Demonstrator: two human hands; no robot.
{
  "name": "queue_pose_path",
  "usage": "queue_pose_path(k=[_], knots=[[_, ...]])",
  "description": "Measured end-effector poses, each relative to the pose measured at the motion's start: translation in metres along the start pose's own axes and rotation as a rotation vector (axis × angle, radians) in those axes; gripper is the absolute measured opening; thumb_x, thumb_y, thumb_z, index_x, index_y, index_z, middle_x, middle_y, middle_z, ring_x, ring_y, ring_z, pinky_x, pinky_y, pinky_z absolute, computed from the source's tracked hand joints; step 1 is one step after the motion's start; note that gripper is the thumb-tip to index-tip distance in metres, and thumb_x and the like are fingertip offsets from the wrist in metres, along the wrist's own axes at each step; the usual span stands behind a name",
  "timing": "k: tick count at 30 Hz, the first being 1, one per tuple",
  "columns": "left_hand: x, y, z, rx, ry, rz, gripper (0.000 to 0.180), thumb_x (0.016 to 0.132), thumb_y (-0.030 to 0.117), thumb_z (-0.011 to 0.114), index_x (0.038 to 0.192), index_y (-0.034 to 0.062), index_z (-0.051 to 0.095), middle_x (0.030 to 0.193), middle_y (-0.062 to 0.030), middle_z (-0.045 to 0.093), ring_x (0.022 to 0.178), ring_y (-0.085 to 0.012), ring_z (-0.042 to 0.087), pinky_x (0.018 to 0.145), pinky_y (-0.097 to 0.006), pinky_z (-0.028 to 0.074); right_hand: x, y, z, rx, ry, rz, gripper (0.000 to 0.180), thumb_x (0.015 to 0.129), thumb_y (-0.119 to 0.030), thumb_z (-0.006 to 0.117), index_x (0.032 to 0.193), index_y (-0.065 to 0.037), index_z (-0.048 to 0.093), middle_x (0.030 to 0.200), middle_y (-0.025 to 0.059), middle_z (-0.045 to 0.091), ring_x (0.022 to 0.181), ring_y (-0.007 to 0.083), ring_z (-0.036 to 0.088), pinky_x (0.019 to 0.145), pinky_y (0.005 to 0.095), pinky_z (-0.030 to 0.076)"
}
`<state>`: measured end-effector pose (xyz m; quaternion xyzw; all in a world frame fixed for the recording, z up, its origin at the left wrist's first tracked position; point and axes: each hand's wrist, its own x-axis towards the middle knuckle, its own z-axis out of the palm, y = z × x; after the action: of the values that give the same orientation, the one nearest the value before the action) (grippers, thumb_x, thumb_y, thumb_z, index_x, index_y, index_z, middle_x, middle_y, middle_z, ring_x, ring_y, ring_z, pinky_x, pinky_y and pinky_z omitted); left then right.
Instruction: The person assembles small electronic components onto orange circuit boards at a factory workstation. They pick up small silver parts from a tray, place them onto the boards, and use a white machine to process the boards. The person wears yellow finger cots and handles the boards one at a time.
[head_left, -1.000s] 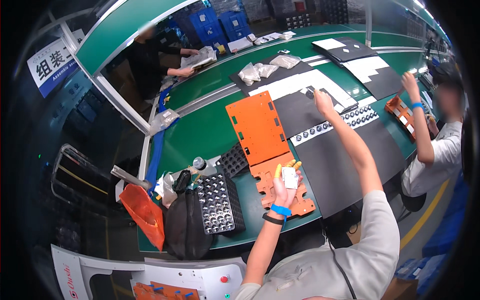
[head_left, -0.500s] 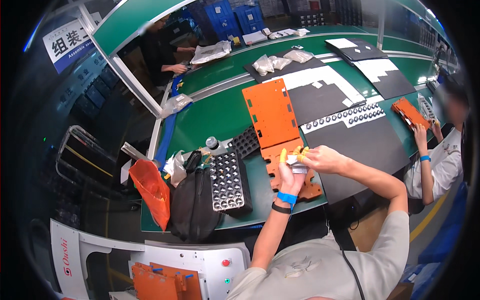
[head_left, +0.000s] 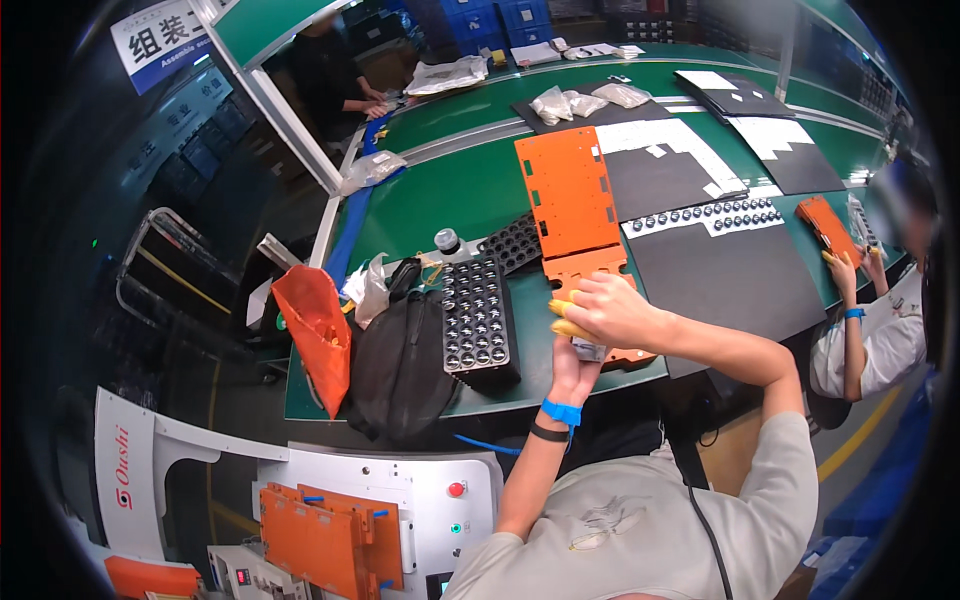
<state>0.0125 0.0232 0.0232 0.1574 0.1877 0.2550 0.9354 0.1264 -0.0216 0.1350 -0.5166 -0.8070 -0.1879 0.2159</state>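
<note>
My left hand [head_left: 573, 374] is closed on a small silvery-white part [head_left: 588, 350], mostly covered by the fingers. Over it, my right hand [head_left: 617, 311] is curled with its yellow-capped fingertips pressed together at the left fingers; what they pinch is hidden. Both hands are above the lower half of an orange fixture [head_left: 580, 264], whose orange upper plate [head_left: 568, 192] lies opened out behind it. Left of the hands stands a black block [head_left: 491, 374] with rows of round metal parts. A black tray with round holes [head_left: 512, 243] lies behind that block.
A black bag [head_left: 400, 360] and an orange pouch [head_left: 312, 340] lie at the table's left. Black sheets [head_left: 725, 290] carry rows of round black parts [head_left: 700, 216]. A co-worker at right handles another orange fixture [head_left: 828, 228]; another person stands far left.
My right hand has swung left across the left hand and now covers the small part, which showed more plainly before. The whole view has shifted slightly.
</note>
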Motion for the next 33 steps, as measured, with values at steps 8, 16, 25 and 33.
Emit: queue_pose_path(k=[8,16,25,33], knots=[[-0.036,0.006,0.002,0.102,-0.076,0.014,0.031,0.104,0.030,0.047,0.121,0.0075,0.059,0.111,-0.0082,0.064,0.098,-0.0223,0.060,0.080,-0.039,0.049,0.120,-0.020,0.091,0.410,0.033,0.348,0.035,0.084,-0.033,0.074,0.086,0.002,0.071,0.085,0.0204,0.069,0.082,0.0378,0.069,0.072,0.0472,0.055],[-0.048,0.018,-0.024,0.035,-0.207,-0.009,0.034,0.103,0.027,0.048,0.124,0.0029,0.059,0.118,-0.0127,0.064,0.108,-0.0283,0.059,0.088,-0.041,0.048,0.150,-0.027,0.119,0.234,-0.083,0.423,0.043,0.076,-0.037,0.079,0.070,0.005,0.068,0.074,0.0213,0.069,0.071,0.0378,0.070,0.063,0.0469,0.055],[-0.044,0.016,-0.056,-0.023,-0.135,-0.034,0.035,0.104,0.034,0.053,0.125,0.0070,0.059,0.117,-0.0081,0.065,0.107,-0.0238,0.061,0.085,-0.038,0.051,0.122,-0.042,0.049,0.533,-0.004,0.556,0.036,0.078,-0.033,0.078,0.084,0.002,0.071,0.079,0.0201,0.069,0.079,0.0358,0.070,0.070,0.0446,0.055],[-0.060,0.019,-0.003,0.108,-0.133,0.137,0.037,0.107,0.044,0.043,0.126,0.0148,0.057,0.102,0.0033,0.064,0.076,-0.0088,0.055,0.061,-0.026,0.043,0.014,-0.054,-0.018,0.803,0.237,0.677,0.023,0.084,-0.013,0.077,0.102,-0.001,0.070,0.085,0.0074,0.064,0.077,0.0181,0.067,0.067,0.0335,0.053]])
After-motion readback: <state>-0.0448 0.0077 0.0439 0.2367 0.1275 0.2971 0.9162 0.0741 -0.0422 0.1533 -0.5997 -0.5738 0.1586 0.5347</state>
